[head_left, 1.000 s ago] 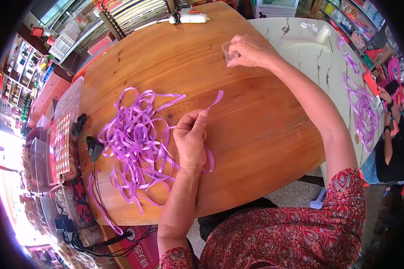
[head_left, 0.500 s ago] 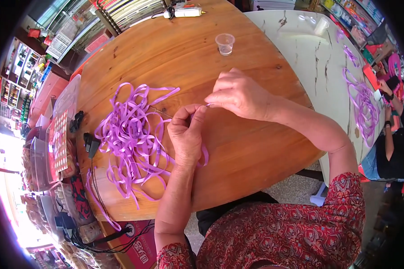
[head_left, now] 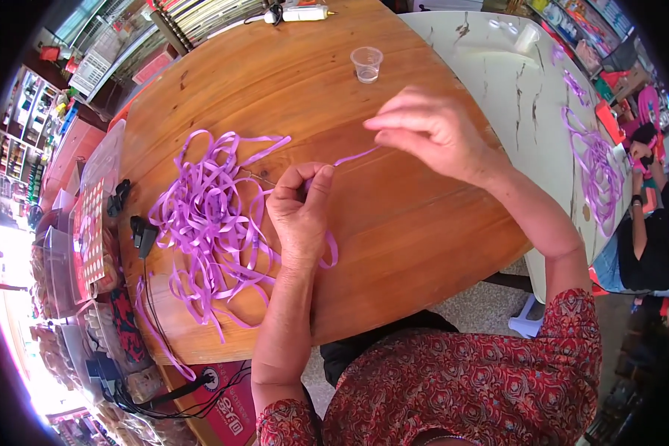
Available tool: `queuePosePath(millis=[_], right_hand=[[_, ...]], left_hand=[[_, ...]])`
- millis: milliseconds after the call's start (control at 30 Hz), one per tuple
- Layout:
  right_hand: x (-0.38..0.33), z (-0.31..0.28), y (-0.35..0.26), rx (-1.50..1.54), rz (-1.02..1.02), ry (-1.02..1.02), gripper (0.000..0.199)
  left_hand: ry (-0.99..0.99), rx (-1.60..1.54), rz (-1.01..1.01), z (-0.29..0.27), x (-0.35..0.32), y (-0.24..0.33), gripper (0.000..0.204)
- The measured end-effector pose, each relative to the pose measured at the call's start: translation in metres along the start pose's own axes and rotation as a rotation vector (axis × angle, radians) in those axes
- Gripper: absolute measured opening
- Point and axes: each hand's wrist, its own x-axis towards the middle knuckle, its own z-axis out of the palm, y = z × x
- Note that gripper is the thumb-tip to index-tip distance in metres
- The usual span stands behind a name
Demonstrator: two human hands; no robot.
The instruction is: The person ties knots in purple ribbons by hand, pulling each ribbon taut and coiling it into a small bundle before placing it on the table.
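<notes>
Purple ribbon (head_left: 353, 157) between both hands (head_left: 364, 171)

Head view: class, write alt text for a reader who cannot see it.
A person's left hand and right hand pinch a purple ribbon strip taut above a round wooden table. A tangled ribbon pile lies left; a clear plastic cup stands beyond.

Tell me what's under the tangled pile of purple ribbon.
The tangled pile of purple ribbon lies on the round wooden table; bare wood shows through its gaps. Anything small beneath its densest loops stays hidden.
</notes>
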Motion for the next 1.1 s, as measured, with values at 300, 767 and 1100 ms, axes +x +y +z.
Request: queuePosePath(millis=[300,767,1100], right_hand=[[-0.004,0.017,-0.002,0.317,0.312,-0.193,0.015],[-0.007,0.004,-0.017,0.338,0.347,-0.425,0.012],[-0.003,0.035,-0.015,0.967,0.491,-0.093,0.025]], left_hand=[[0.005,0.066,0.078,0.001,0.0,-0.003,0.005],[-0.045,0.195,0.256,0.007,0.004,-0.013,0.006],[-0.054,-0.345,-0.162,0.014,-0.008,0.002,0.009]])
